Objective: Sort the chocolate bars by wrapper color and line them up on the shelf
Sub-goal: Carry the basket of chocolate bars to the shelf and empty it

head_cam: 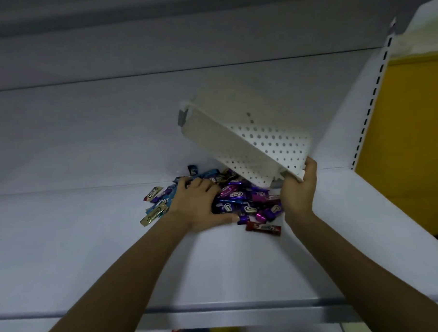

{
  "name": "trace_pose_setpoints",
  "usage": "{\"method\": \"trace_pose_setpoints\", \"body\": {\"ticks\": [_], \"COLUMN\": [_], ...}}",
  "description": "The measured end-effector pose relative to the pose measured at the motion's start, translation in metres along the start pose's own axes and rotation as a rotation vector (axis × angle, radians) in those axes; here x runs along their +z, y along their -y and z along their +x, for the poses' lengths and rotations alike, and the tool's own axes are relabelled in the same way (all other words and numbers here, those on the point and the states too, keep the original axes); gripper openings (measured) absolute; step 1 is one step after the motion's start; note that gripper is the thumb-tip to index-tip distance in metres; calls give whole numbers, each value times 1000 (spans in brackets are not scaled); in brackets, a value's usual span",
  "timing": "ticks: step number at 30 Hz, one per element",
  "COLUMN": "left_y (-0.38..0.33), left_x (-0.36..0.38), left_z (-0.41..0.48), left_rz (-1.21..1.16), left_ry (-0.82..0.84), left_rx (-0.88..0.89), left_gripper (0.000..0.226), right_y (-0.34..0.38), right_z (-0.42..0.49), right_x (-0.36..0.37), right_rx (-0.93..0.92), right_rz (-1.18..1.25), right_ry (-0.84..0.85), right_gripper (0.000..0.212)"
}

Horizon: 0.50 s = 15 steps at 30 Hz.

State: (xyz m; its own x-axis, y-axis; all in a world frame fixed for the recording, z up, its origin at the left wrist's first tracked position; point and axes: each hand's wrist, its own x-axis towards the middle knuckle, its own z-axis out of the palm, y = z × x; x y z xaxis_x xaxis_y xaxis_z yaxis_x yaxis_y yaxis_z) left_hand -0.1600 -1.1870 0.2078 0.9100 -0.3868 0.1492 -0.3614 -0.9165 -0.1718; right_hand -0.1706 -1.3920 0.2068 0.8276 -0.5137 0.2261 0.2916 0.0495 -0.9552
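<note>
The shelf (66,247) lies bare across its left half and along its front edge. Toward the back edge, right of middle, sits the heap of bars (242,202): gold and blue wrappers at its left, purple in the middle, and one red bar (263,228) just off its front. The left hand (199,204) rests flat on the heap with fingers spread, covering the bars beneath it; its fingertips are blurred. A white perforated basket (249,139) is tilted over the heap's back right part and hides the bars there. The right hand (299,190) grips the basket's near corner. Further right stands a slotted upright (375,91), then a yellow panel (412,144), cut off by the frame.
</note>
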Motion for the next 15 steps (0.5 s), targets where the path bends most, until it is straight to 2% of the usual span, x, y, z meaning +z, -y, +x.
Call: {"method": "trace_pose_setpoints", "body": {"ticks": [3, 7, 9, 11, 13, 15], "left_y": [-11, -53, -77, -98, -115, -131], "left_x": [-4, -8, -10, -16, -21, -25], "left_z": [2, 20, 32, 40, 46, 53], "left_rz": [-95, -412, -659, -862, -903, -913], "left_ry": [-85, -229, -272, -309, -342, -331], "left_rx": [-31, -114, -161, -173, -154, -125], "left_gripper": [122, 83, 65, 59, 59, 62], "right_y": [-6, -6, -2, 3, 9, 10], "right_z": [3, 3, 5, 8, 8, 10], "right_x": [-11, -29, -43, -61, -78, -95], "right_rx": [155, 264, 326, 411, 449, 379], "right_rz": [74, 89, 127, 185, 206, 111], "right_ry": [-19, -52, -74, -62, -88, -174], "right_gripper": [34, 23, 25, 28, 30, 43]}}
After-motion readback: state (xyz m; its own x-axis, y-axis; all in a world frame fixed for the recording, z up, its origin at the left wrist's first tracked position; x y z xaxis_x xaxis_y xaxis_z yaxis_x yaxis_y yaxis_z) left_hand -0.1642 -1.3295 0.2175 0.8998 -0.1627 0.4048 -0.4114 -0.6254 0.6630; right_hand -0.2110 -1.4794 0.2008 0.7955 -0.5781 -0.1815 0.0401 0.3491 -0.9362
